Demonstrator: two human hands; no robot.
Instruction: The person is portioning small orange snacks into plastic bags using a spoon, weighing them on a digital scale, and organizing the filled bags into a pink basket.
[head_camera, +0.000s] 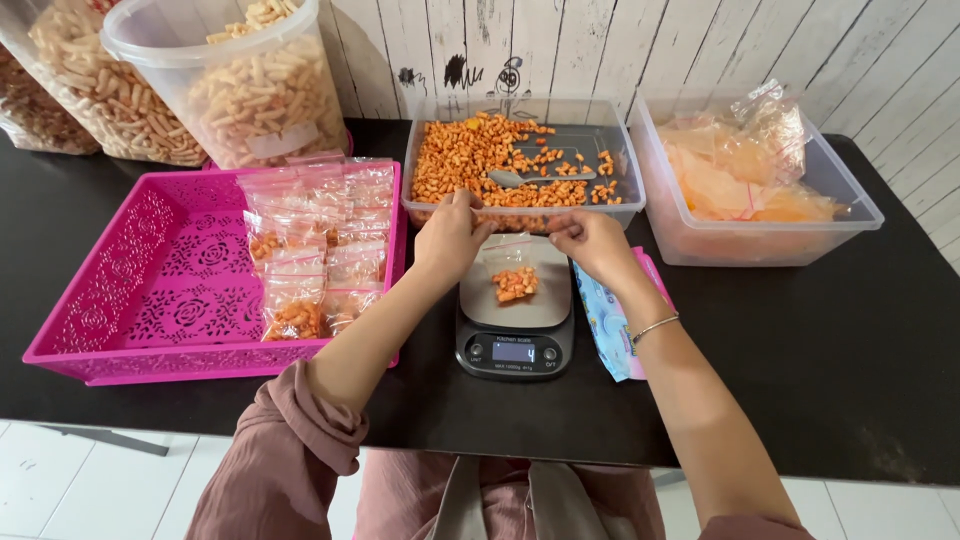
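A small clear plastic bag (514, 272) with a few orange snack pieces in it stands on a black kitchen scale (514, 322). My left hand (450, 236) pinches the bag's top left corner and my right hand (594, 243) pinches its top right, holding the mouth up. Just behind is a clear tub (522, 205) of loose orange snack pieces with a metal spoon (520, 179) lying in it.
A pink perforated tray (150, 290) at left holds several filled bags (310, 250). A clear tub (760, 240) with pale orange crackers and bags sits at right. Big containers (240, 90) of pale stick snacks stand at back left. A blue-and-pink packet (612, 320) lies beside the scale.
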